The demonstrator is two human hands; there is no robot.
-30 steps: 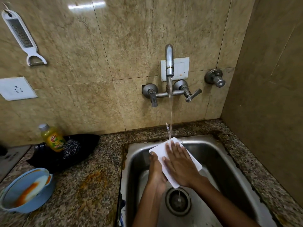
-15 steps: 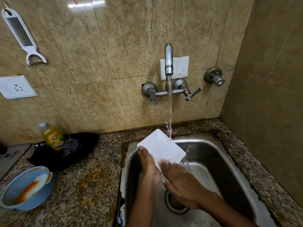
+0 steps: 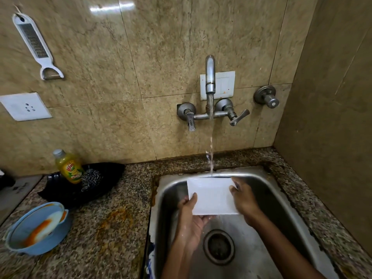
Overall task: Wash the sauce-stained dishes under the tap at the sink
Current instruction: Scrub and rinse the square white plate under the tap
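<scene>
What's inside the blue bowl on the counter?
The blue bowl holds a white dish smeared with orange sauce. Whatever lies beneath that dish is covered.

Sink [image 3: 281, 190] set into the counter [image 3: 112, 228] at its right end, tap [image 3: 210, 77] on the wall behind. Plate [image 3: 211, 195] over the sink, held between left hand [image 3: 190, 220] and right hand [image 3: 244, 198]. Near the counter's left edge, bowl [image 3: 38, 228]; behind it, bottle [image 3: 69, 167] beside scrubber [image 3: 90, 179].

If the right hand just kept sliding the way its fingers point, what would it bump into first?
Probably the back wall of the sink. The right hand, holding the white plate, points up and away toward it; depth is hard to judge.
</scene>
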